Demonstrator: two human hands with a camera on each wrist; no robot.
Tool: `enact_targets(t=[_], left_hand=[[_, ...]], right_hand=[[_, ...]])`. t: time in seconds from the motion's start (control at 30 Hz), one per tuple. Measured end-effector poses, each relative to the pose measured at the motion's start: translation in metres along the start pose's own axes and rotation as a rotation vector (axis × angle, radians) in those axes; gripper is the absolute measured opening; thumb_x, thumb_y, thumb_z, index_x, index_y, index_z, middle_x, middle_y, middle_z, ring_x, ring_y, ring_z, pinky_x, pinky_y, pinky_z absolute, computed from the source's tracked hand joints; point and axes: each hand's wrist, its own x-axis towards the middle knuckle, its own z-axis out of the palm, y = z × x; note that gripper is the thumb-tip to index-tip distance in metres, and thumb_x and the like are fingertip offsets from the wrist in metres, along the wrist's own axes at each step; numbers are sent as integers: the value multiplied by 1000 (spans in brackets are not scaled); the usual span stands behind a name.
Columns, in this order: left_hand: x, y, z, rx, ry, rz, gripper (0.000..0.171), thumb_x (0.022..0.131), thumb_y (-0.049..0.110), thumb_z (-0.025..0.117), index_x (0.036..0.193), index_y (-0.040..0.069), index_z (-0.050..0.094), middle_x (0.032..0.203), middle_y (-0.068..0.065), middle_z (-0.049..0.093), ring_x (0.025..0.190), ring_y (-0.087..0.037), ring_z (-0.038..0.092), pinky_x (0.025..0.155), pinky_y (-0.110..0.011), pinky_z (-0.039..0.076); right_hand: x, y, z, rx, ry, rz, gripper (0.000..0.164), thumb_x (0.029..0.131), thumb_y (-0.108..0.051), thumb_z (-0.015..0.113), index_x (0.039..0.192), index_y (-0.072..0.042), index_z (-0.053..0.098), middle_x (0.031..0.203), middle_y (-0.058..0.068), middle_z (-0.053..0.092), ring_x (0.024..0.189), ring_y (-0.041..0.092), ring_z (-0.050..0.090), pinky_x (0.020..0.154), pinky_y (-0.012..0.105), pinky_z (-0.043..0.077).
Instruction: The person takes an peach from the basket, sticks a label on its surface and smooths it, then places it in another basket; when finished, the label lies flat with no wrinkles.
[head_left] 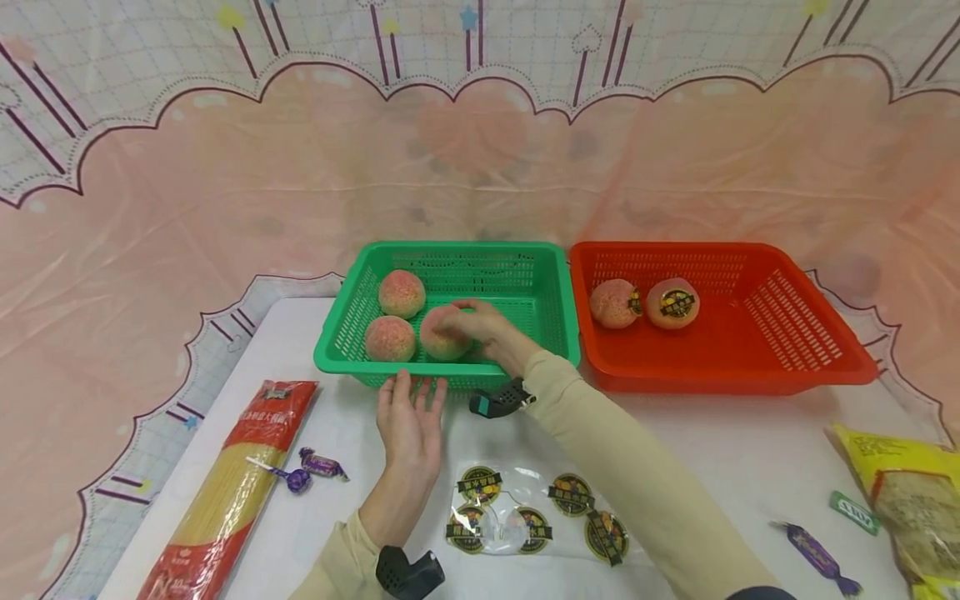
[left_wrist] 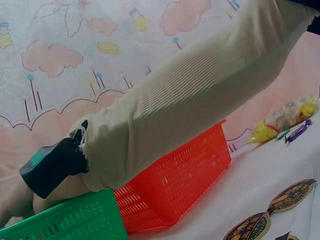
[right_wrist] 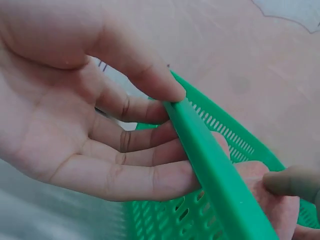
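A green basket (head_left: 457, 368) holds several pink peaches, with one peach (head_left: 401, 293) at the back left and another peach (head_left: 390, 339) in front of it. My right hand (head_left: 480, 327) reaches into the basket and grips a third peach (head_left: 444, 335), its thumb showing on that fruit in the right wrist view. At the basket's near side, my left hand (head_left: 408, 429) holds the rim. Its thumb lies over the lip, and the other fingers rest against the outer wall beneath. The left wrist view shows mostly the right sleeve (left_wrist: 185, 90).
To the right stands a red basket (head_left: 720, 379) with two stickered peaches (head_left: 672, 303). A clear sheet of round stickers (head_left: 510, 517) lies in front. Spaghetti (head_left: 232, 475), a lollipop (head_left: 297, 481) and a wrapped candy (head_left: 324, 464) lie left; a yellow bag (head_left: 918, 500) and another candy (head_left: 817, 554) right.
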Motion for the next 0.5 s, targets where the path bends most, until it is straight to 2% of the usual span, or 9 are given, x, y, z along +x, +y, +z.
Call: enact_targets(t=[0.27, 0.5], left_hand=[[2, -1, -2, 4, -15, 8, 16, 95, 25, 40, 107, 15, 37, 113, -6, 39, 110, -19, 43, 93, -31, 44], [3, -1, -3, -2, -26, 9, 15, 95, 24, 40, 106, 14, 37, 111, -7, 40, 109, -19, 43, 93, -31, 44]], right_hand=[[-25, -4, -15, 75, -30, -146, 51, 76, -29, 68, 121, -24, 45, 124, 3, 45, 114, 22, 46, 92, 49, 40], [-54, -5, -35, 39, -66, -250, 50, 77, -31, 67, 123, -28, 46, 122, 1, 47, 108, 20, 49, 85, 40, 45]])
